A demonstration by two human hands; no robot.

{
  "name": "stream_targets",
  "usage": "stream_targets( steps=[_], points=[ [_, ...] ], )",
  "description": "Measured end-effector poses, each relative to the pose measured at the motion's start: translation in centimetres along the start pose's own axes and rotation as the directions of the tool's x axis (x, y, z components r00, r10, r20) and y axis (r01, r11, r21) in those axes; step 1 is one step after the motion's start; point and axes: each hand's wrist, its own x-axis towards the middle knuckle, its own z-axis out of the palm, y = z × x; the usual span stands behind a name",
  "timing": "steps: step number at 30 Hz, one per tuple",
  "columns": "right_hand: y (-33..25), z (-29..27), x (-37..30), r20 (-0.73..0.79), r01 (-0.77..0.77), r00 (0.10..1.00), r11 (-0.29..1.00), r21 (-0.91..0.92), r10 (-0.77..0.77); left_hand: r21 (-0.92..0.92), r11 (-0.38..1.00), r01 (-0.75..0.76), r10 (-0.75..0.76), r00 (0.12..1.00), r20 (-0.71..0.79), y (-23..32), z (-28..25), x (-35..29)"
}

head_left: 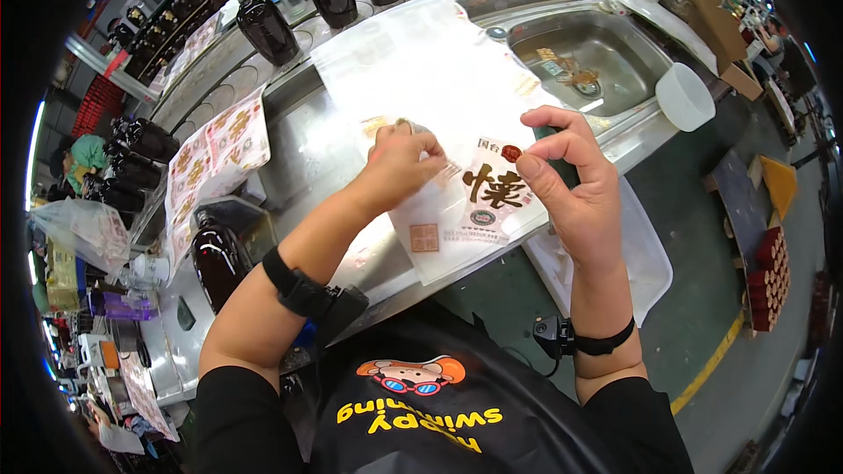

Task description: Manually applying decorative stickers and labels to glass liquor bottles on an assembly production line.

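Note:
My left hand (399, 162) presses its fingertips on a clear backing sheet (421, 70) that lies on the steel counter (307, 149), near the left edge of a white label with dark and red print (492, 197). My right hand (571, 171) pinches the upper right edge of that label between thumb and fingers. A second small square red-brown sticker (424, 237) sits on the sheet below my left hand. Both wrists carry black bands.
Dark brown bottles (268, 28) stand in a row along the conveyor behind the sheet; another brown bottle (218, 262) is at my left. A stack of printed label sheets (215, 158) lies left. A steel sink (588, 57) and white bowl (685, 96) are right.

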Motion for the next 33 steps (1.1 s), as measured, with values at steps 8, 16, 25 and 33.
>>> stream_targets(
  steps=[8,16,25,33],
  points=[
    [-0.5,-1.7,1.8,0.056,0.008,0.998,0.998,-0.061,-0.005,0.463,0.87,-0.169,0.293,0.932,-0.211,-0.3,1.6,0.3],
    [6.9,1.7,15.7,0.368,0.228,0.923,0.931,-0.286,-0.113,0.345,0.887,-0.308,0.398,0.887,-0.233,3.1,-7.2,-6.7],
    [24.3,11.0,24.4,0.399,0.249,0.707,0.323,-0.913,0.584,0.113,0.993,-0.03,0.077,0.892,-0.446,-0.5,-12.2,-25.1],
    [17.0,11.3,20.8,0.457,0.448,0.883,0.47,-0.76,-0.103,0.009,0.997,0.076,-0.064,0.891,-0.45,-9.5,-7.4,-33.2]
  ],
)
